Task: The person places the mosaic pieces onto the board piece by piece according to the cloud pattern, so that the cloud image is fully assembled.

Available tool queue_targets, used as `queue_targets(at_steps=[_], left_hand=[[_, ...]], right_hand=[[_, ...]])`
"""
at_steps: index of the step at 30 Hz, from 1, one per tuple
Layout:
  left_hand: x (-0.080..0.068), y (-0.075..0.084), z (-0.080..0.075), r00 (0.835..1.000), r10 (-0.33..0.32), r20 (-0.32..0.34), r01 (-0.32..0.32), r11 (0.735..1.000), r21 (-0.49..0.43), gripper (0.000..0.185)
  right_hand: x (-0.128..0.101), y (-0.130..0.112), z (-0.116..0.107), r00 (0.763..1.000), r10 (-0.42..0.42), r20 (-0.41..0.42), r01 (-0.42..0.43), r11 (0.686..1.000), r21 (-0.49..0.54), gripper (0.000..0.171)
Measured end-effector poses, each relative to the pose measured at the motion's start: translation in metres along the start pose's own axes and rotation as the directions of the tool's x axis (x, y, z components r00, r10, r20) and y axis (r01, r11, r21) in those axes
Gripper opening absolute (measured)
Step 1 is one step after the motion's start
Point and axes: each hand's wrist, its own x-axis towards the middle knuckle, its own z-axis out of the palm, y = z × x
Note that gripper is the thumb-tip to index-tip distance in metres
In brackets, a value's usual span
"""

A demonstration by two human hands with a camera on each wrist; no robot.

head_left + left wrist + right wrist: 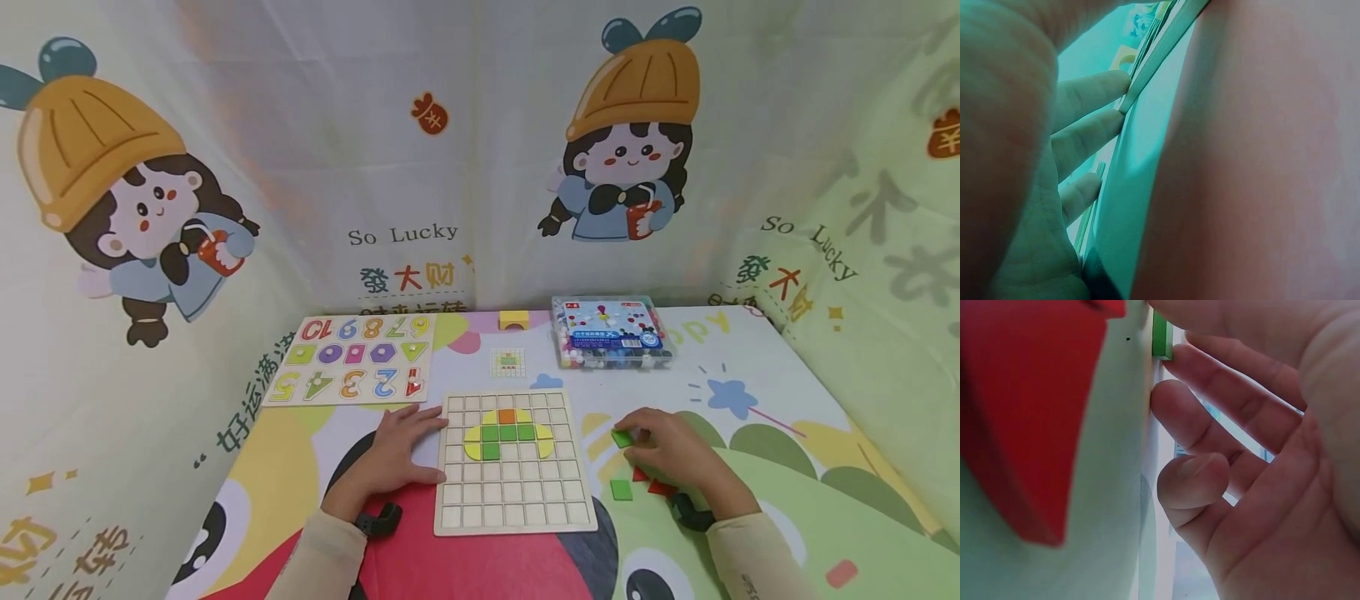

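Note:
A wooden grid board (pixel 512 517) lies flat on the mat. On its upper half sit an orange square tile (pixel 507 416), several green square tiles (pixel 508 432) and yellow rounded tiles (pixel 472 451). My left hand (pixel 401 450) rests along the board's left edge, fingertips touching it; the left wrist view shows its fingers extended. Right of the board, my right hand (pixel 667 450) pinches a green square tile (pixel 1160 337) between thumb and fingertip, close to the mat. Another green tile (pixel 621 490) lies nearer me. Red tiles (pixel 662 488) lie partly under the right hand.
Beyond the board lies a small pattern card (pixel 508 363). A yellow block with an arch (pixel 513 320) stands behind it. A number-and-shape puzzle board (pixel 352 360) is at the back left, and a clear plastic box (pixel 611 333) of coloured pieces at the back right.

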Motion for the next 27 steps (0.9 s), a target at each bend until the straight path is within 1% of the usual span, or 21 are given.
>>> queue_targets(at_steps=[7, 13, 15, 18, 22, 27], left_hand=[[-0.0013, 0.0013, 0.0, 1.0, 0.002, -0.006, -0.002, 1.0, -0.007, 0.085], [-0.0012, 0.0018, 0.0003, 1.0, 0.001, -0.011, -0.001, 1.0, -0.009, 0.085], [-0.0008, 0.001, 0.0007, 1.0, 0.002, -0.013, -0.002, 1.0, -0.01, 0.086], [-0.0005, 0.0003, 0.0011, 1.0, 0.005, -0.014, -0.005, 1.0, -0.013, 0.085], [-0.0007, -0.0002, 0.0012, 1.0, 0.008, -0.015, -0.008, 1.0, -0.013, 0.085], [-0.001, 0.0003, 0.0009, 1.0, 0.008, -0.016, -0.008, 1.0, -0.013, 0.085]], right_hand=[[-0.0002, -0.0031, -0.0006, 0.999, 0.026, 0.027, -0.026, 1.0, -0.011, 0.029], [-0.0004, -0.0013, -0.0009, 0.999, 0.021, 0.026, -0.021, 1.0, -0.017, 0.026], [-0.0007, -0.0007, -0.0013, 0.999, 0.03, 0.034, -0.029, 0.999, -0.027, 0.026], [-0.0016, -0.0008, -0.0023, 0.997, 0.067, 0.047, -0.065, 0.996, -0.054, 0.027], [-0.0034, -0.0016, -0.0055, 0.996, 0.082, 0.047, -0.078, 0.994, -0.07, 0.027], [-0.0056, -0.001, -0.0077, 0.999, 0.047, 0.017, -0.047, 0.998, -0.053, 0.026]])
